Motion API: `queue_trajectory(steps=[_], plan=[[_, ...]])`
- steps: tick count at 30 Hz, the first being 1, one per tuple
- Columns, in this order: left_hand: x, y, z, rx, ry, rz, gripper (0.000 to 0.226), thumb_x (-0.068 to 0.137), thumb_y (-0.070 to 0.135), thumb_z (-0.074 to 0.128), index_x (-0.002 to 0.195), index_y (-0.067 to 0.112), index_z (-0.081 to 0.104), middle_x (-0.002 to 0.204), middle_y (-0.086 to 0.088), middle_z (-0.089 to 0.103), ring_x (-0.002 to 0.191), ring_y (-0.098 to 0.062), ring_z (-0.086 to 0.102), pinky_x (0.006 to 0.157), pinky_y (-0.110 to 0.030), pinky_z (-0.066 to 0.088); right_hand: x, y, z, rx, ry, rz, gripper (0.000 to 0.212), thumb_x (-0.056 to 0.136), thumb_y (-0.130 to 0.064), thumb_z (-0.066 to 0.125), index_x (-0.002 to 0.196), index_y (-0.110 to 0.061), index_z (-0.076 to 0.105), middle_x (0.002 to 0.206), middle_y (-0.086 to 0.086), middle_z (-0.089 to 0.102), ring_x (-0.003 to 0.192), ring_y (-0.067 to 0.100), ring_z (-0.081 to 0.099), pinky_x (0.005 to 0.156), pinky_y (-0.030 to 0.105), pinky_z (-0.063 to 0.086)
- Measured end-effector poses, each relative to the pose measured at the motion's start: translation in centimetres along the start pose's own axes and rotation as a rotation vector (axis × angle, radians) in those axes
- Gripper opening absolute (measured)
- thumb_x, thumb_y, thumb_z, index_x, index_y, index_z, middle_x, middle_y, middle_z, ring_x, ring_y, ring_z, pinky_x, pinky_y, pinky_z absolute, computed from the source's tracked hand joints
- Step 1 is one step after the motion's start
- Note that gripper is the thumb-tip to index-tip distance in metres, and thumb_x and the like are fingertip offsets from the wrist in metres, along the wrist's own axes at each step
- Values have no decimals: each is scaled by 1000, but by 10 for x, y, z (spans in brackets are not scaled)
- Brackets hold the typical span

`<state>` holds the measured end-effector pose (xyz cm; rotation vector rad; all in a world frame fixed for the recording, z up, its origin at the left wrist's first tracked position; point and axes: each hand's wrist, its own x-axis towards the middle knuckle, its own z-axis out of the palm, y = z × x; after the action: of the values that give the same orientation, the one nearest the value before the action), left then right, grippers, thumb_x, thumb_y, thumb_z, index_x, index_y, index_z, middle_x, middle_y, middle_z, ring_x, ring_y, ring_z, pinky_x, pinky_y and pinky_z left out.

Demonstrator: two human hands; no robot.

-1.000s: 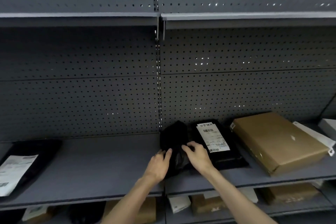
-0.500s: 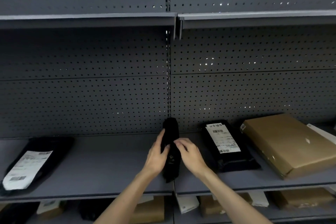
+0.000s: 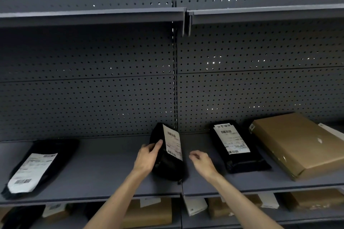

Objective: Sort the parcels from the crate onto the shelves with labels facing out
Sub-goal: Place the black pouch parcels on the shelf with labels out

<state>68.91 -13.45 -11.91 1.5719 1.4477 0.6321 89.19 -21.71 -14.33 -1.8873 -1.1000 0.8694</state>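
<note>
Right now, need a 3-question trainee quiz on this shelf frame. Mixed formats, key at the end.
1. True or false: the right hand grips the middle black parcel.
2. Which parcels on the middle shelf lie flat with a white label showing on top?
A. only the brown box
B. the left black parcel and the right black parcel
C. none
3. Fill in: the left hand holds the middle black parcel on its ____ side.

Key
1. False; that hand hovers beside it, holding nothing.
2. B
3. Left; its label faces right.
</note>
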Motion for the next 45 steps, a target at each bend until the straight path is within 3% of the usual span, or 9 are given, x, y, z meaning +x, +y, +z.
queue_trajectory(steps=[3,6,12,23,26,29,35,40,45], plan=[[2,-12,5,97,-14,-19,84,80,79,54,133,15,64,140,-3,53,127,-25,54,107,-42,46,2,4,6,62,-34,39,19,98,-19,55,111,-13,67,113,4,68,107,17,61,95,27,46],[-3,-24,22,140,-70,-44,68,94,53,60,142,4,54,147,-12,48,133,-28,49,111,-37,41,1,6,9,60,-13,40,27,98,-25,57,118,-9,66,112,4,67,110,17,60,96,26,45],[-5,-29,41,145,-129,-2,57,103,34,53,148,1,42,153,-15,42,141,-28,41,113,-30,32,-3,20,8,49,20,68,23,93,-20,65,111,-6,70,102,2,70,99,14,64,80,19,43],[15,-31,38,92,-237,-31,58,101,29,58,150,3,39,151,-7,45,139,-24,45,118,-36,34,-12,23,12,19,62,100,13,86,-23,73,95,-14,70,90,-1,70,85,11,66,76,21,50],[25,-22,29,162,-215,27,51,101,22,57,149,8,45,148,-6,50,135,-23,50,115,-34,38,-22,18,16,-21,5,84,9,87,-23,72,81,-18,68,81,-8,69,74,5,63,72,21,54],[27,-14,14,327,-132,102,53,98,31,61,147,17,49,144,-3,55,129,-22,54,107,-35,45,-21,15,10,-117,-20,67,20,89,-33,68,88,-13,72,85,-4,69,77,7,63,72,24,50],[-21,-13,5,611,322,311,37,92,48,63,103,12,58,102,-7,60,99,-29,59,72,-41,51,13,2,-25,-239,181,-14,50,91,-33,66,130,-4,54,129,14,55,119,29,54,96,34,44],[-49,-13,18,610,186,36,65,91,73,42,68,14,57,82,-7,69,83,-32,66,71,-36,48,31,-11,-36,-239,-2,-55,56,98,-26,56,147,-5,38,146,12,47,135,28,44,107,31,35],[-44,-7,23,472,121,-44,60,91,69,49,67,14,51,76,-5,64,74,-29,60,67,-36,47,33,-2,-31,-183,-19,-60,37,99,-26,55,129,-4,57,124,6,61,118,27,58,89,25,44]])
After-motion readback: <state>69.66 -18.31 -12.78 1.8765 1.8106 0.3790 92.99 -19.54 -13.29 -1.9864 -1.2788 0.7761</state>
